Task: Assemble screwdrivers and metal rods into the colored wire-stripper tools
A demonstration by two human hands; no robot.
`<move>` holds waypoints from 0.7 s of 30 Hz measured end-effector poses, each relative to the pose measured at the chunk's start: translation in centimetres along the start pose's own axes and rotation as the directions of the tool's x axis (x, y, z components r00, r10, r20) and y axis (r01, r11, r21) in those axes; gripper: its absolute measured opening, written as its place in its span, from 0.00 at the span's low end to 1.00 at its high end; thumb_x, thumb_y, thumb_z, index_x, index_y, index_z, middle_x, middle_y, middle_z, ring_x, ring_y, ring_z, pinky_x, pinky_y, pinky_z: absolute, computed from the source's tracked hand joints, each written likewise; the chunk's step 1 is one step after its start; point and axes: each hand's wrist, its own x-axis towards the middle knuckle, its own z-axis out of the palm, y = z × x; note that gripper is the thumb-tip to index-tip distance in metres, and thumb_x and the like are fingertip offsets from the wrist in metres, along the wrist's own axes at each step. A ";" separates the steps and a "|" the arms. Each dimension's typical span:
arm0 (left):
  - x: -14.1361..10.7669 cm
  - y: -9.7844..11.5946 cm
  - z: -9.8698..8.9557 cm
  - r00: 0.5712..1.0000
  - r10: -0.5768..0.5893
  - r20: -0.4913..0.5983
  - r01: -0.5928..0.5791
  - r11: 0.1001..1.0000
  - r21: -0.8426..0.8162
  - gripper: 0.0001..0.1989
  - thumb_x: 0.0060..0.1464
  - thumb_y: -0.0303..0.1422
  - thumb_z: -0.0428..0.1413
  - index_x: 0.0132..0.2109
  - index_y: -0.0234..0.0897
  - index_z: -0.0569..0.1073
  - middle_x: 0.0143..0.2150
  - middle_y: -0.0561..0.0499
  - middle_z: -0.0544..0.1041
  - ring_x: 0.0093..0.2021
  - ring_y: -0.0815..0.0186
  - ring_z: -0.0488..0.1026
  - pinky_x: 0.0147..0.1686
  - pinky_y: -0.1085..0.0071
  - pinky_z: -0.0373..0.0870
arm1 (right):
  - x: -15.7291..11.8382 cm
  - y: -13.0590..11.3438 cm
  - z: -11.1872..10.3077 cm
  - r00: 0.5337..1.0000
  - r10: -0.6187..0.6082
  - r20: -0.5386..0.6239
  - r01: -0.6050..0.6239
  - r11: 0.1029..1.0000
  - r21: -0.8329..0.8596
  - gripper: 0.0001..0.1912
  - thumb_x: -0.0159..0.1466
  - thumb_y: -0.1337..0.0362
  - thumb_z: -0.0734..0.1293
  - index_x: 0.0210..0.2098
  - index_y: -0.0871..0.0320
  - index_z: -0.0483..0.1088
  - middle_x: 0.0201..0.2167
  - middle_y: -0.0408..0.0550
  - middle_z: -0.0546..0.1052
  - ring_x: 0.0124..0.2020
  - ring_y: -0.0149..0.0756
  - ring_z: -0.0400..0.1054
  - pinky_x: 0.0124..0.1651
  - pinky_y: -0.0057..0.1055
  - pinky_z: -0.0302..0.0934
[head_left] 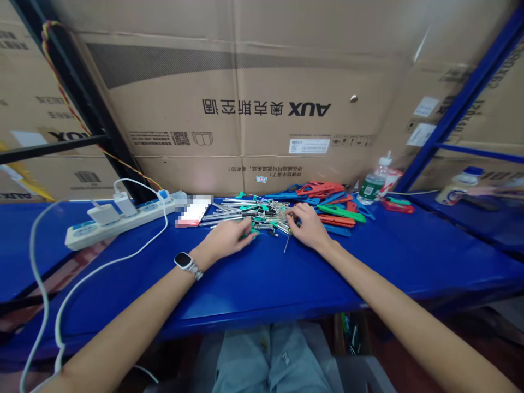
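Note:
My right hand is closed around a small screwdriver, its thin shaft pointing down toward the blue table. At the front edge of a heap of slim silver metal pieces with green ends, my left hand rests with curled fingers and the thumb near the index finger. What lies between those fingers I cannot make out. Just behind and right of my right hand is a pile of flat long plastic pieces in red, blue, green and orange.
A white power strip with plugs and cables lies left, beside a blurred card or phone. Clear bottle, red item with a green top and white jar stand right. A large cardboard box backs the blue table.

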 end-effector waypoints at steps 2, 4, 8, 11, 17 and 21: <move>-0.1 0.5 0.7 0.998 0.029 0.054 -0.035 0.994 0.105 0.15 0.69 0.42 0.49 0.35 0.39 0.68 0.24 0.53 0.70 0.24 0.64 0.68 0.26 0.69 0.56 | -0.1 -0.2 0.2 1.000 -0.020 0.023 0.021 1.000 -0.019 0.09 0.69 0.66 0.61 0.38 0.57 0.73 0.36 0.52 0.77 0.42 0.45 0.68 0.45 0.40 0.59; 0.3 0.6 1.3 0.996 0.047 0.077 -0.061 0.981 0.183 0.16 0.70 0.41 0.48 0.34 0.39 0.68 0.25 0.52 0.72 0.25 0.64 0.70 0.26 0.70 0.57 | -0.2 -0.2 0.5 0.999 -0.030 0.041 0.031 0.999 -0.034 0.09 0.69 0.66 0.61 0.39 0.57 0.73 0.38 0.52 0.77 0.42 0.44 0.68 0.45 0.40 0.59; 1.6 -0.1 1.8 0.994 0.080 0.079 -0.099 0.957 0.274 0.16 0.70 0.39 0.47 0.36 0.37 0.70 0.31 0.49 0.76 0.28 0.63 0.74 0.27 0.70 0.60 | -0.3 0.0 0.9 0.998 -0.042 0.044 0.043 0.999 -0.015 0.08 0.69 0.66 0.62 0.38 0.57 0.73 0.38 0.51 0.77 0.41 0.44 0.68 0.45 0.39 0.58; 2.1 -0.7 1.8 0.992 0.113 0.058 -0.125 0.944 0.305 0.19 0.71 0.42 0.45 0.35 0.37 0.70 0.33 0.48 0.77 0.29 0.62 0.74 0.26 0.69 0.59 | -0.3 0.2 1.0 0.999 -0.041 0.009 0.041 0.999 0.028 0.08 0.69 0.66 0.62 0.37 0.57 0.73 0.35 0.50 0.77 0.39 0.43 0.67 0.44 0.39 0.57; 2.1 -0.5 1.3 0.978 0.178 -0.107 -0.143 0.950 0.278 0.23 0.72 0.42 0.42 0.30 0.38 0.68 0.26 0.49 0.73 0.26 0.64 0.70 0.26 0.69 0.55 | 0.1 1.5 0.4 0.996 0.046 -0.076 -0.042 0.998 0.053 0.09 0.69 0.64 0.61 0.36 0.56 0.72 0.32 0.49 0.75 0.38 0.43 0.67 0.44 0.39 0.58; 5.1 0.2 0.3 0.966 0.167 -0.195 -0.125 0.970 0.211 0.20 0.71 0.40 0.43 0.31 0.38 0.67 0.27 0.50 0.73 0.27 0.65 0.69 0.27 0.69 0.54 | 1.3 3.9 -1.0 0.992 0.114 -0.050 -0.116 0.993 -0.029 0.08 0.67 0.66 0.62 0.37 0.57 0.73 0.36 0.52 0.77 0.41 0.45 0.68 0.46 0.40 0.60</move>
